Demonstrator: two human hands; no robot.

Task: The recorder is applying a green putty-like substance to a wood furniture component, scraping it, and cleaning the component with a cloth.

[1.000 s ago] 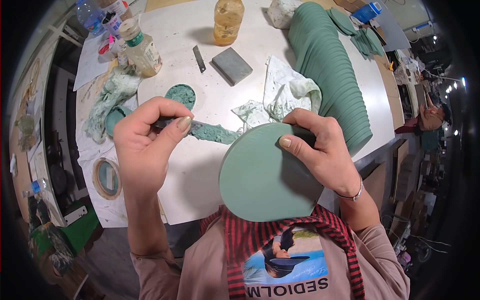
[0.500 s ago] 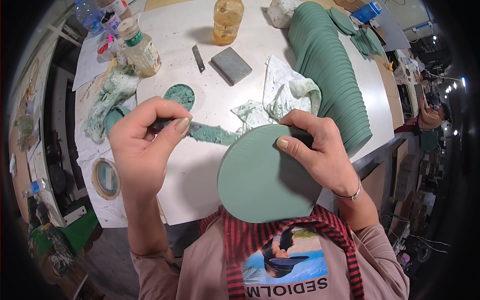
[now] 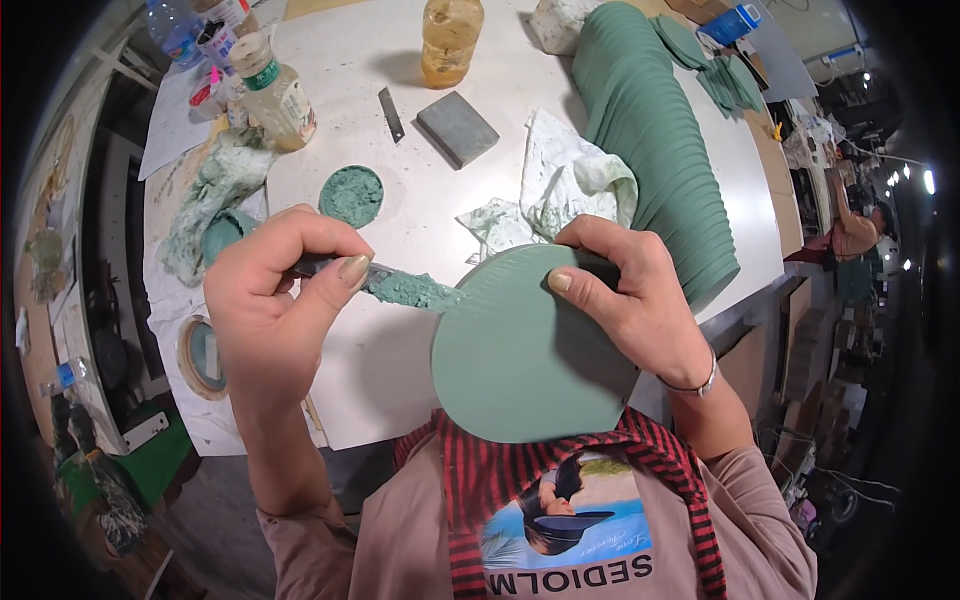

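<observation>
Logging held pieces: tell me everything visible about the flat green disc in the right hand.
The flat, rounded, matt green disc looks rigid; its material is unclear. Its smooth face, faintly streaked at upper left, is tilted toward the camera, in front of the person; its rim shows. The bare right hand grips its upper right, thumb on the face. Green paste on a thin dark blade reaches its upper-left edge; contact is unclear.

the white tabletop (image 3: pixel 340 80) is brightly lit, a soft shadow falling left of the green disc (image 3: pixel 500 370); a lamp (image 3: pixel 929 181) glares far right, and dim, bent surroundings fade into black edges.
</observation>
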